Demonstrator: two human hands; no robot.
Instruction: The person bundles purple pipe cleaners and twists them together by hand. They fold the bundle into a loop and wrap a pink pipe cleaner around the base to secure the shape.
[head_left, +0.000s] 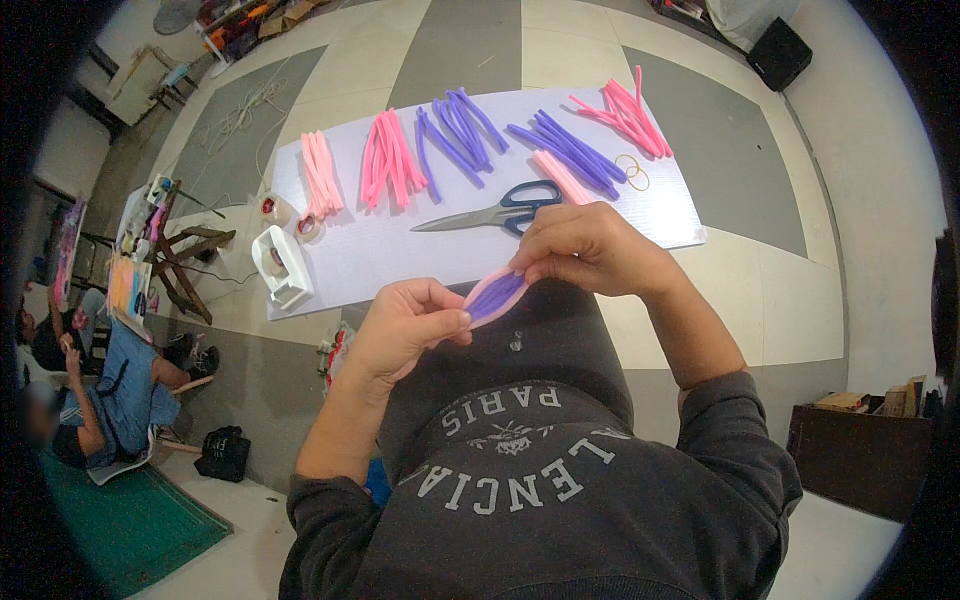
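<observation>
Between my hands, over my lap at the table's near edge, is a leaf-shaped piece of fuzzy stems (496, 297), purple inside with a pale pink border. My left hand (424, 319) pinches its lower left tip. Its upper right tip is held in the fingers of my right hand (581, 247). Just beyond lie scissors with dark blue handles (480, 217), blades pointing left. Bundles of purple stems (574, 154), pale pink stems (321, 176) and brighter pink stems (390, 161) lie across the white table (360, 262). Part of another pale pink bundle (561, 176) shows behind my right hand.
A white tape dispenser (281, 268) and tape rolls (276, 208) stand at the table's left edge. Yellowish rings (636, 174) and more pink stems (634, 116) lie at the right. Other people sit at the far left beside a small table (139, 300). A black bag (223, 452) rests on the floor.
</observation>
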